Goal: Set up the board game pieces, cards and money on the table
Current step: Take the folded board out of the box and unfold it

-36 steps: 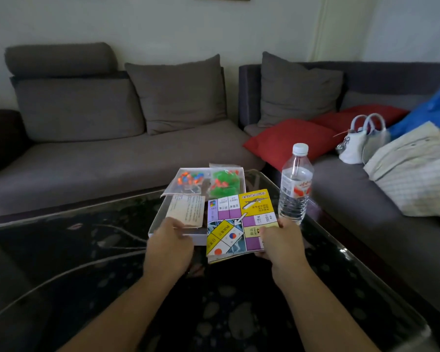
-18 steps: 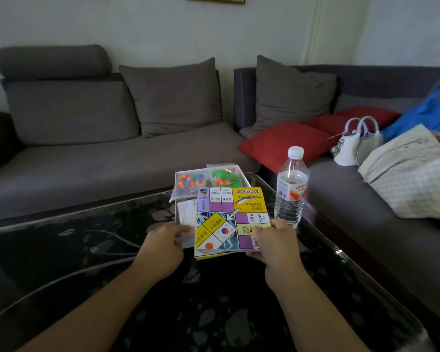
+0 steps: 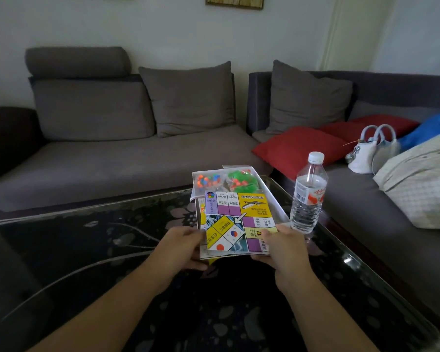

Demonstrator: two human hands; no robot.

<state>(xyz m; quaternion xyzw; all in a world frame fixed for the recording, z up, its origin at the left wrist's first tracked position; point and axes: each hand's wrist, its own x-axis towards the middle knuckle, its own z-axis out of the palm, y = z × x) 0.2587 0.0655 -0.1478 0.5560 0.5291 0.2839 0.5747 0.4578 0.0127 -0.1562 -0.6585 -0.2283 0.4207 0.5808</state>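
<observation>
Behind the folded game board (image 3: 235,219), open box (image 3: 269,196) with two bags of pieces (image 3: 243,182), left hand (image 3: 181,248) and right hand (image 3: 281,246) gripping board's near edge

Board (image 3: 236,219): printed upside down to the camera. Price numbers legible on purple squares along far edge: 1500, 2000, 1800; another 1800 on a square at the right side. Chinese characters on yellow and purple squares, too small to read surely. Bottle (image 3: 307,196): label bears a barcode and red script, not legible.
</observation>
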